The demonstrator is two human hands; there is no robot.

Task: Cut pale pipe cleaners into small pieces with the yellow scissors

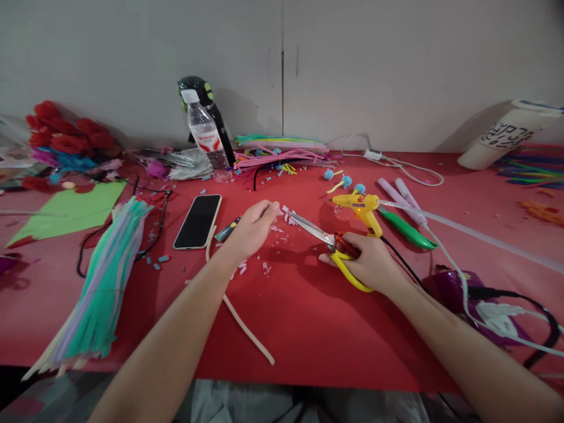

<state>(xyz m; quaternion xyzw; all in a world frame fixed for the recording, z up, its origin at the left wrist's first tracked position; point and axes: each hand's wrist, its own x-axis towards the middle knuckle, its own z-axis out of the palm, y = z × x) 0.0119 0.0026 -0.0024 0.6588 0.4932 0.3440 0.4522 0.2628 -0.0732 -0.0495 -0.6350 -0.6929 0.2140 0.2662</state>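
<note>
Two bare hands are over the red worktop (308, 358), one on each side of the scissors (311, 229); the right hand (370, 261) has its fingers wrapped round the yellow and red handles, maybe so it can work the blades; the blades point at the left hand (255, 229), whose thumb and finger are pressed together by the tips; I cannot tell if they pinch a pale bit (285, 209) there, as it is too small; this close hold looks good for keeping a tiny thing still; more crumbs (265, 268) lie near the scissors' tips; the yellow glue gun (359, 202) is just past the scissors' handles, perhaps to be easy to reach; a black phone (198, 222) and a tied bunch of fuzzy sticks (106, 282) are left of the scissors, likely to leave room.
</note>
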